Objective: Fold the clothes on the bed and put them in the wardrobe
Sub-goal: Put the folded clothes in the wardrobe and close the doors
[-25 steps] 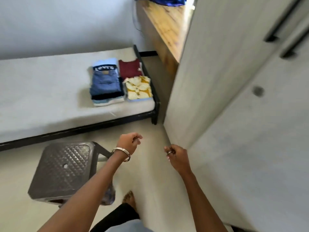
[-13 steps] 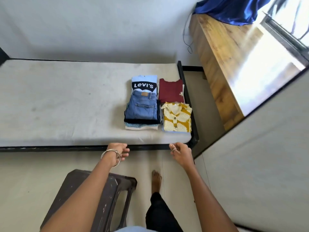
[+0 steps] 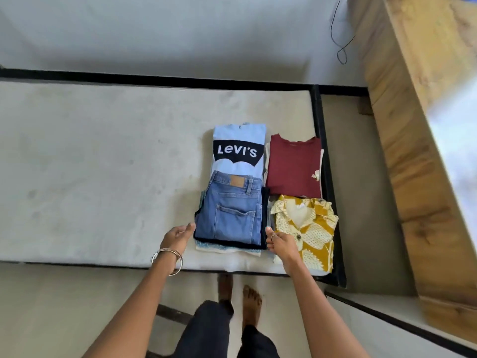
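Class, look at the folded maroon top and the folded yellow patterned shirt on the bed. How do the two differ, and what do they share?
The maroon top is one plain colour; the yellow shirt carries a white leaf print. The maroon top has a round collarless neck; the yellow shirt has an open collar and a button. The maroon top lies farther from the person; the yellow shirt lies nearer, beside the right hand. Both are folded flat at the bed's right end.
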Motion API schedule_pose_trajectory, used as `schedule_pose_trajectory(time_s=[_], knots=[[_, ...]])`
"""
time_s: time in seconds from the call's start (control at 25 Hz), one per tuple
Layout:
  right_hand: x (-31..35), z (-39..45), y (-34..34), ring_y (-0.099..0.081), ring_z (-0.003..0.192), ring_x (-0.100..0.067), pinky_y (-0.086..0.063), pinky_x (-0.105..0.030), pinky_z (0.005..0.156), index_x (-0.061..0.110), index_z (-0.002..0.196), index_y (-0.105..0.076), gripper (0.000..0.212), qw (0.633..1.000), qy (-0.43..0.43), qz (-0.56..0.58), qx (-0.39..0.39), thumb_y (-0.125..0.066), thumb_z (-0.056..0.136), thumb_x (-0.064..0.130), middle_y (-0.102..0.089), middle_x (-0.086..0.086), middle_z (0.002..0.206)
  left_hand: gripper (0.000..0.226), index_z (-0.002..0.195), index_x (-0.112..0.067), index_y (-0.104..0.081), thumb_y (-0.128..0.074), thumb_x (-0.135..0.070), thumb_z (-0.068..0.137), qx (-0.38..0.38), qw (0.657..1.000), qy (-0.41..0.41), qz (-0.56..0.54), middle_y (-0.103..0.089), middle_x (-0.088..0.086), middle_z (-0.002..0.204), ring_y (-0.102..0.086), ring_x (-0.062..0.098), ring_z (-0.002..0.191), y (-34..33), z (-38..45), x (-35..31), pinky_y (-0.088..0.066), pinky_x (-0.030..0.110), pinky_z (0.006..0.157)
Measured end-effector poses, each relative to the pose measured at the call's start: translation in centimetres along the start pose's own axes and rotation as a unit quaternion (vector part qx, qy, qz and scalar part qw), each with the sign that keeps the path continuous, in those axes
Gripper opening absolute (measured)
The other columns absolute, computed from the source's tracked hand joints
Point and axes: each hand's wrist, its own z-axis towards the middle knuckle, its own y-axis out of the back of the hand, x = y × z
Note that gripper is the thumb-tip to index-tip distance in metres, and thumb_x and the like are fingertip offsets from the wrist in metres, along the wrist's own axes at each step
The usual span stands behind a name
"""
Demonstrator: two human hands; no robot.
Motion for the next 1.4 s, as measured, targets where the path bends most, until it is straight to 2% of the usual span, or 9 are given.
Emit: schedule_pose_trajectory(time_s=[0.16, 0.32, 0.44, 0.6, 0.76, 1.0, 1.08, 1.24, 1.4], knots=[[-0.1, 10.1, -3.2, -0.045, 0.071, -0.016, -0.038, -0.031, 0.070, 0.014, 0.087, -0.050, 0.060, 0.999, -0.018, -0.049, 0.005, -0.059, 0.079, 0.073, -0.047, 0.004, 0.075, 0.092, 0.146, -0.018, -0.035, -0.065, -0.065, 0.073, 0.065, 0.997, 0.015, 0.050, -0.038, 0.012, 0.149, -0.041, 0.026, 0.135, -3.9, 11.8, -2.9, -0.033, 0.038, 0.110], [-4.8, 17.6, -6.2, -0.052, 0.128, -0.022, -0.043, -0.045, 0.108, 0.021, 0.144, -0.040, 0.118, 0.996, -0.073, -0.016, -0.048, -0.067, 0.052, 0.090, -0.053, -0.001, 0.140, 0.140, 0.152, -0.031, -0.011, -0.068, -0.088, 0.038, 0.084, 0.992, 0.069, 0.059, -0.033, 0.005, 0.153, -0.040, 0.027, 0.136, -6.7, 22.2, -0.9, -0.034, 0.047, 0.112], [-5.4, 18.7, -6.9, -0.057, 0.122, -0.020, -0.046, -0.042, 0.106, 0.020, 0.141, -0.045, 0.113, 0.995, -0.072, 0.021, -0.065, -0.072, 0.052, 0.084, -0.058, 0.000, 0.136, 0.139, 0.152, -0.029, -0.010, -0.068, -0.088, 0.041, 0.112, 0.990, 0.065, 0.047, -0.035, 0.001, 0.151, -0.042, 0.025, 0.133, -8.1, 25.0, 0.7, -0.035, 0.047, 0.111], [-3.6, 17.9, -6.2, -0.067, 0.108, -0.013, -0.054, -0.036, 0.096, 0.024, 0.134, -0.053, 0.103, 0.992, -0.065, 0.109, -0.022, -0.075, 0.051, 0.080, -0.067, 0.004, 0.124, 0.113, 0.131, -0.023, -0.049, -0.068, -0.089, 0.041, 0.140, 0.987, 0.071, 0.019, -0.063, 0.000, 0.126, -0.060, 0.021, 0.113, -8.5, 25.7, 1.6, -0.046, 0.047, 0.102], [-1.5, 18.3, -6.1, -0.073, 0.092, -0.014, -0.057, -0.023, 0.068, 0.017, 0.128, -0.059, 0.110, 0.980, -0.122, 0.150, 0.043, -0.077, 0.041, 0.081, -0.075, -0.002, 0.106, 0.103, 0.121, -0.020, -0.063, -0.066, -0.089, 0.045, 0.213, 0.969, 0.125, 0.009, -0.071, 0.005, 0.113, -0.066, 0.023, 0.106, -7.7, 27.1, 0.2, -0.046, 0.046, 0.101], [-2.6, 16.9, -6.8, -0.070, 0.103, -0.030, -0.054, -0.048, 0.092, 0.014, 0.123, -0.064, 0.105, 0.950, -0.205, 0.215, 0.094, -0.084, 0.039, 0.074, -0.073, -0.013, 0.111, 0.057, 0.110, -0.021, -0.068, -0.061, -0.066, 0.075, 0.260, 0.951, 0.164, -0.022, -0.074, 0.007, 0.101, -0.070, 0.022, 0.092, -7.1, 24.7, -2.5, -0.053, 0.033, 0.079], [-2.5, 15.9, -6.8, -0.069, 0.106, -0.032, -0.050, -0.052, 0.098, 0.017, 0.126, -0.063, 0.094, 0.947, -0.200, 0.231, 0.102, -0.083, 0.050, 0.070, -0.071, -0.013, 0.116, 0.052, 0.115, -0.021, -0.067, -0.055, -0.061, 0.084, 0.252, 0.954, 0.159, -0.012, -0.074, 0.007, 0.104, -0.069, 0.023, 0.098, -6.5, 23.3, -3.2, -0.052, 0.035, 0.087], [-1.8, 11.4, -5.6, -0.069, 0.105, -0.030, -0.052, -0.051, 0.096, 0.018, 0.139, -0.049, 0.099, 0.947, -0.161, 0.270, 0.062, -0.085, 0.058, 0.064, -0.070, -0.010, 0.119, 0.053, 0.119, -0.016, -0.066, -0.056, -0.057, 0.086, 0.264, 0.956, 0.124, -0.033, -0.071, 0.012, 0.110, -0.067, 0.029, 0.104, -5.1, 17.9, -5.5, -0.049, 0.043, 0.096], [0.1, 2.9, -1.8, -0.071, 0.100, -0.028, -0.059, -0.038, 0.080, 0.016, 0.130, -0.058, 0.072, 0.949, -0.047, 0.311, 0.031, -0.079, 0.069, 0.049, -0.072, -0.010, 0.113, 0.063, 0.127, -0.012, -0.061, -0.063, -0.055, 0.080, 0.318, 0.946, 0.051, -0.047, -0.065, 0.017, 0.121, -0.062, 0.034, 0.113, -5.0, 10.7, -7.6, -0.045, 0.047, 0.102]])
